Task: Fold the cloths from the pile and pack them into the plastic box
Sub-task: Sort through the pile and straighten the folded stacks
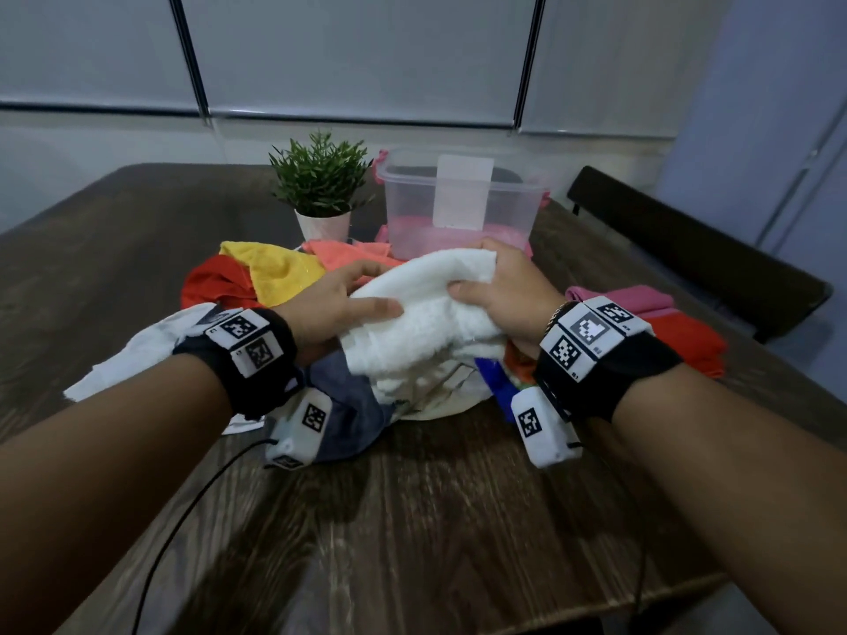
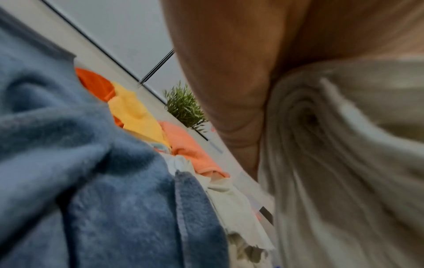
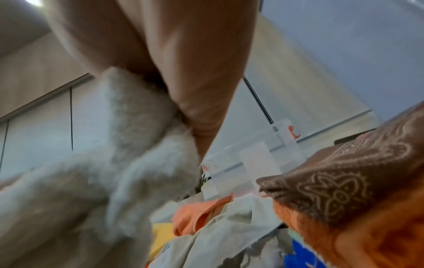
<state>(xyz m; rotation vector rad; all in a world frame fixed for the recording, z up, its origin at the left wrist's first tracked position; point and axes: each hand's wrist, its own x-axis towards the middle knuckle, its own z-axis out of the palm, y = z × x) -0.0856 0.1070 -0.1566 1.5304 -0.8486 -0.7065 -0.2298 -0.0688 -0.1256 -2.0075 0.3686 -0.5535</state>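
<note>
Hands: left hand (image 1: 332, 304) and right hand (image 1: 499, 291) grip white towel (image 1: 421, 313) (seemingly bunched) above pile (image 1: 275, 272).

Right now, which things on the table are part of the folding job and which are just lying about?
Job:
white towel, held by left hand and right hand
cloth pile
plastic box
folded stack

Lying about:
potted plant
chair
</note>
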